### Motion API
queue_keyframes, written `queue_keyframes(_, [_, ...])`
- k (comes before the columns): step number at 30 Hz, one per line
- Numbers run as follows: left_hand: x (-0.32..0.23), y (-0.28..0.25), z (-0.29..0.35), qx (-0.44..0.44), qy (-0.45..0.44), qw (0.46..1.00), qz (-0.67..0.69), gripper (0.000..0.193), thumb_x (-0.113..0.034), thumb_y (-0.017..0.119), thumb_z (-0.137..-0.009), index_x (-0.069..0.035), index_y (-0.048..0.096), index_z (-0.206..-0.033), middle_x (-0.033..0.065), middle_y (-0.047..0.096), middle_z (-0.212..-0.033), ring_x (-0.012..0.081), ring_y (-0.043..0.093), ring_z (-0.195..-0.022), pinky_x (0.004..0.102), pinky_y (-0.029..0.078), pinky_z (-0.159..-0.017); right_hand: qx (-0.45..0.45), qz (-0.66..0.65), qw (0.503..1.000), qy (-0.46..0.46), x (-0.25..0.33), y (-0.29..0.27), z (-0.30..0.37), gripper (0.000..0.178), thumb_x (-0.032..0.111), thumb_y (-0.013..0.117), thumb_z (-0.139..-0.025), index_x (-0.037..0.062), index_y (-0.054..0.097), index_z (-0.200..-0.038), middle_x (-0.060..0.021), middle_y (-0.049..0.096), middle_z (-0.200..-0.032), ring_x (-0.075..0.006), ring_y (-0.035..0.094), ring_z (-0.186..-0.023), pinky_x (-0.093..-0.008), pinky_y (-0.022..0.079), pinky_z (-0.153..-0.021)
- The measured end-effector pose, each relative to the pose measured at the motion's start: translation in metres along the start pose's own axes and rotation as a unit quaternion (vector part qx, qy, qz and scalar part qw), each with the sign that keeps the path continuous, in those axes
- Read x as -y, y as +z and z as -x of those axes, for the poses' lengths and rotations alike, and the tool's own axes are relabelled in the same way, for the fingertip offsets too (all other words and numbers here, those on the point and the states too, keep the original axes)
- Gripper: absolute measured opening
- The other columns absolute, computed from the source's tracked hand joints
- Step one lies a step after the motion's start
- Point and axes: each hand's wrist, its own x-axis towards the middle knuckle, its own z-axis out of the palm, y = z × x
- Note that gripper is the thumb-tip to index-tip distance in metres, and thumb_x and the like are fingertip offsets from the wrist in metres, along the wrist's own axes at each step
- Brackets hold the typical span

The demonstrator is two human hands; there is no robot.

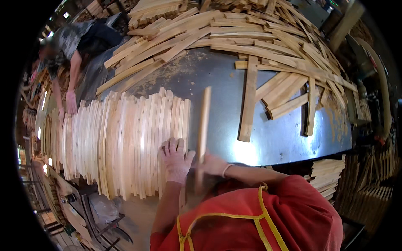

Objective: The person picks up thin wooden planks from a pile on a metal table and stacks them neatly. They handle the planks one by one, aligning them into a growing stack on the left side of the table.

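while the row of pale slats is overlaid at its right end by the left hand, a single slat is held just beside it by the right hand, as shown in the head view. the left hand is turned palm down, its fingers spread and clenched on nothing, so that the slats are apparently steadied by pressure from above. by the right hand the single slat is grasped near its lower end; the fingers are partly lost to blur, and their exact placement cannot be told. the slat is aligned roughly with the row, from which it is parted by a narrow gap. farther left, the same row is reached by the hands of a co-worker; whether anything is gripped there cannot be told. beyond the row, a metal table is strewn with sawdust and covered at its far side by a loose pile of boards. the step in hand is judged to be the adding of one slat to the ordered row. for the next move, it is judged that the slat should be brought flush against the row's right edge and its near end evened with its neighbours, while the row is kept from spreading by the left hand.
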Motion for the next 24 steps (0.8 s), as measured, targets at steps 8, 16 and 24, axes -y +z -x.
queue_keyframes(8, [-0.017,-0.012,0.005,0.036,0.011,0.998,-0.055,0.073,-0.036,0.074,-0.084,-0.013,0.053,-0.151,0.0137,0.044,-0.151,0.0365,0.035,-0.146,0.0572,0.023,-0.126,-0.361,0.109,0.918,-0.122,-0.036,-0.162,0.024,0.041,0.039,0.072,-0.091,0.0099,0.063,-0.119,-0.0168,0.073,-0.106,-0.0418,0.07,-0.103,-0.0527,0.057,-0.087])
queue_keyframes(16, [-0.082,0.0,-0.015,0.02,0.028,0.999,-0.011,0.08,-0.047,0.074,-0.089,-0.006,0.052,-0.154,0.0198,0.049,-0.157,0.041,0.04,-0.15,0.0575,0.032,-0.122,-0.181,0.171,0.942,-0.224,-0.11,-0.187,-0.002,0.043,0.032,0.07,-0.09,0.0059,0.054,-0.12,-0.0208,0.074,-0.1,-0.0457,0.072,-0.093,-0.0578,0.056,-0.082])
queue_keyframes(24, [-0.177,0.034,-0.066,0.096,-0.055,0.99,0.084,0.088,-0.051,0.074,-0.089,-0.004,0.045,-0.157,0.0198,0.052,-0.153,0.0419,0.048,-0.142,0.0554,0.041,-0.114,-0.364,0.152,0.879,-0.266,-0.082,-0.37,-0.005,0.057,0.035,0.073,-0.095,0.0146,0.06,-0.147,-0.0183,0.072,-0.121,-0.0393,0.069,-0.108,-0.0458,0.057,-0.093])
